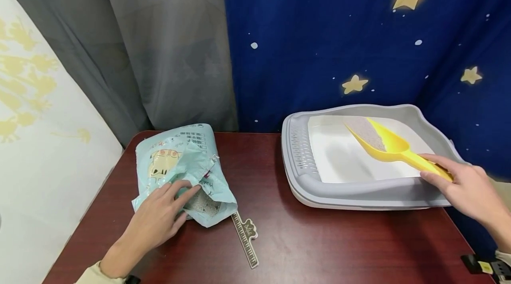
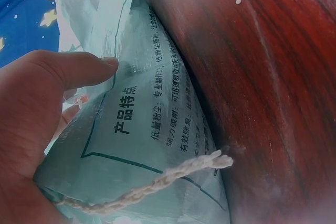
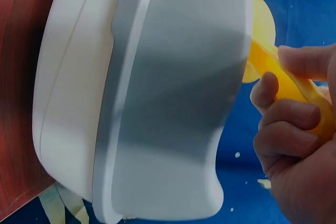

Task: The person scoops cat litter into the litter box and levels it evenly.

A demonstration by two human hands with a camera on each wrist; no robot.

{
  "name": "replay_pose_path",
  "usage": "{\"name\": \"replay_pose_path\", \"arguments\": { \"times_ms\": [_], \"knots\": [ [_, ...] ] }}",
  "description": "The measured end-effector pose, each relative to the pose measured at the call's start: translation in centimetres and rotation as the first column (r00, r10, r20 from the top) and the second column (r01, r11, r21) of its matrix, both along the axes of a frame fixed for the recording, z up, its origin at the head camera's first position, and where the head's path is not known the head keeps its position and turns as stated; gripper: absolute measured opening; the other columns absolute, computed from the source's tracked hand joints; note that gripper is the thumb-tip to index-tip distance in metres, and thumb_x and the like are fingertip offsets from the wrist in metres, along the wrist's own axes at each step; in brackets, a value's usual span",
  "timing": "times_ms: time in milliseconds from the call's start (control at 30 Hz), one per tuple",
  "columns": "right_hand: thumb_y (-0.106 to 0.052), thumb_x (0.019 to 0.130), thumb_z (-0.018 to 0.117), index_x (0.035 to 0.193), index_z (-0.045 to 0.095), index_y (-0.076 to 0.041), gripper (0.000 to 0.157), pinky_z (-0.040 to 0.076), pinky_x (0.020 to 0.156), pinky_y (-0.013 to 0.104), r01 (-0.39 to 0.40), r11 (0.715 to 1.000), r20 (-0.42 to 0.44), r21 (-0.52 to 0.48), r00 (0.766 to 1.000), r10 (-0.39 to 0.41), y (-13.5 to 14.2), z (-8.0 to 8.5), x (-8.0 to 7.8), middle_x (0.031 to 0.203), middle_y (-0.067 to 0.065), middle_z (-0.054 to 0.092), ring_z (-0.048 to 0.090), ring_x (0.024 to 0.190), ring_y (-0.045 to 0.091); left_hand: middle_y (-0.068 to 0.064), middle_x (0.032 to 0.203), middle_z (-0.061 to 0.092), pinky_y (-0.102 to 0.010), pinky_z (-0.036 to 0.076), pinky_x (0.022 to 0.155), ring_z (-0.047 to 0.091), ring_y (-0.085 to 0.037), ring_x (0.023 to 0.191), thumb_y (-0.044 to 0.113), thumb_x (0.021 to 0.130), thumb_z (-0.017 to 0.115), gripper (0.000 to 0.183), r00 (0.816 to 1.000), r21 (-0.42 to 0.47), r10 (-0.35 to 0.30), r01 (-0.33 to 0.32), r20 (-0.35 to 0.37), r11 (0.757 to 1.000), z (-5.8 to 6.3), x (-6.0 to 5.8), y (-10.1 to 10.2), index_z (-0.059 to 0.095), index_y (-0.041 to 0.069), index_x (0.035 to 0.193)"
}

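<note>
At the right of the head view, my right hand [image 1: 465, 182] grips the handle of a yellow scoop [image 1: 395, 144] with its fingers curled round it. Greyish litter [image 1: 369, 133] lies in the scoop's bowl, which is held over a grey-and-white litter box [image 1: 331, 193]. To the left, a light-blue bag of cat litter [image 1: 217, 168] lies on the table, its mouth towards me and grey granules showing inside. My left hand [image 1: 157, 215] holds the bag near that mouth. Seen from the left wrist, the thumb [image 2: 86, 71] presses the printed side, with the other fingers mostly hidden behind.
A flat bag clip [image 1: 245, 239] with a ruler-like edge lies beside the bag's mouth. The dark red table [image 1: 295, 244] backs onto grey [image 1: 175, 44] and blue star-patterned curtains [image 1: 303, 31]. A white wall [image 1: 48, 151] borders it on the left.
</note>
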State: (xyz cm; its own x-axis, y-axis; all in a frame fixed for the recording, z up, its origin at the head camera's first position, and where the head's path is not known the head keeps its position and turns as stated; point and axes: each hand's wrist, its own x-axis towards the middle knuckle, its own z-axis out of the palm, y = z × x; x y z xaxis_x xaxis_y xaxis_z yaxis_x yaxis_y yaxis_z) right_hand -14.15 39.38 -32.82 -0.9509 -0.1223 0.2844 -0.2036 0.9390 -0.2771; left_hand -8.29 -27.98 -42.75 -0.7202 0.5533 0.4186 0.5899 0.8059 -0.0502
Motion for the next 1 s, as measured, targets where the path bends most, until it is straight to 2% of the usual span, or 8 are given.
{"name": "replay_pose_path", "arguments": {
  "times_ms": [167, 333, 467, 600, 833, 1000],
  "knots": [
    [-0.019, 0.101, 0.079, 0.131, 0.071, 0.007, 0.041, 0.034, 0.063, 0.028, 0.001, 1.000, 0.018, 0.016, 1.000, -0.001, 1.4, 0.2, -0.7, 0.105, 0.031, 0.072, 0.054, 0.080, 0.029, -0.012, 0.132, 0.061, -0.048, 0.057, 0.078, 0.065, -0.030, 0.098, 0.013, 0.076, 0.094, 0.072, 1.000, -0.001, 0.004, -0.004, -0.001, 1.000, 0.1, -0.1, 0.0, 0.070, 0.008, 0.144],
    [-0.022, 0.103, 0.077, 0.135, 0.068, 0.008, 0.045, 0.033, 0.060, 0.032, 0.006, 1.000, 0.077, 0.030, 0.997, -0.009, 2.5, 0.4, -1.7, 0.091, 0.018, 0.066, 0.050, 0.077, 0.029, -0.013, 0.132, 0.061, -0.048, 0.057, 0.078, 0.065, -0.030, 0.098, 0.013, 0.076, 0.094, 0.072, 1.000, 0.000, 0.003, -0.003, 0.002, 1.000, 0.1, -0.2, 0.0, 0.070, 0.008, 0.143],
    [-0.020, 0.102, 0.078, 0.136, 0.069, 0.008, 0.045, 0.034, 0.059, 0.031, -0.008, 1.000, 0.106, 0.020, 0.994, 0.006, 3.2, 0.4, -2.5, 0.090, 0.013, 0.063, 0.049, 0.078, 0.028, -0.013, 0.132, 0.061, -0.048, 0.057, 0.078, 0.065, -0.030, 0.098, 0.013, 0.076, 0.094, 0.071, 1.000, 0.002, 0.001, -0.001, 0.004, 1.000, 0.1, -0.2, 0.1, 0.070, 0.007, 0.143],
    [-0.020, 0.102, 0.080, 0.136, 0.071, 0.007, 0.044, 0.033, 0.060, 0.030, -0.039, 0.999, 0.110, 0.010, 0.993, 0.038, 3.8, 0.3, -3.2, 0.089, 0.010, 0.062, 0.048, 0.076, 0.023, -0.012, 0.131, 0.062, -0.048, 0.058, 0.078, 0.065, -0.030, 0.098, 0.013, 0.075, 0.094, 0.071, 1.000, 0.001, 0.003, -0.003, 0.002, 1.000, 0.0, -0.1, 0.0, 0.071, 0.008, 0.142],
    [-0.021, 0.104, 0.077, 0.138, 0.071, 0.006, 0.043, 0.032, 0.058, 0.031, -0.069, 0.998, 0.144, -0.001, 0.987, 0.068, 4.6, 0.1, -3.7, 0.079, 0.001, 0.051, 0.040, 0.066, 0.012, -0.012, 0.131, 0.061, -0.047, 0.058, 0.077, 0.065, -0.030, 0.098, 0.014, 0.074, 0.094, 0.072, 1.000, -0.001, -0.001, 0.001, -0.009, 1.000, -0.2, 0.0, 0.0, 0.071, 0.008, 0.142],
    [-0.020, 0.102, 0.079, 0.136, 0.073, 0.003, 0.042, 0.034, 0.060, 0.030, -0.082, 0.997, 0.150, -0.010, 0.985, 0.083, 5.0, 0.4, -3.9, 0.086, 0.006, 0.062, 0.044, 0.071, 0.007, -0.012, 0.131, 0.061, -0.047, 0.058, 0.078, 0.065, -0.029, 0.098, 0.013, 0.074, 0.093, 0.072, 1.000, -0.002, -0.004, 0.004, -0.012, 1.000, -0.2, -0.1, 0.0, 0.071, 0.007, 0.142]
  ]
}}
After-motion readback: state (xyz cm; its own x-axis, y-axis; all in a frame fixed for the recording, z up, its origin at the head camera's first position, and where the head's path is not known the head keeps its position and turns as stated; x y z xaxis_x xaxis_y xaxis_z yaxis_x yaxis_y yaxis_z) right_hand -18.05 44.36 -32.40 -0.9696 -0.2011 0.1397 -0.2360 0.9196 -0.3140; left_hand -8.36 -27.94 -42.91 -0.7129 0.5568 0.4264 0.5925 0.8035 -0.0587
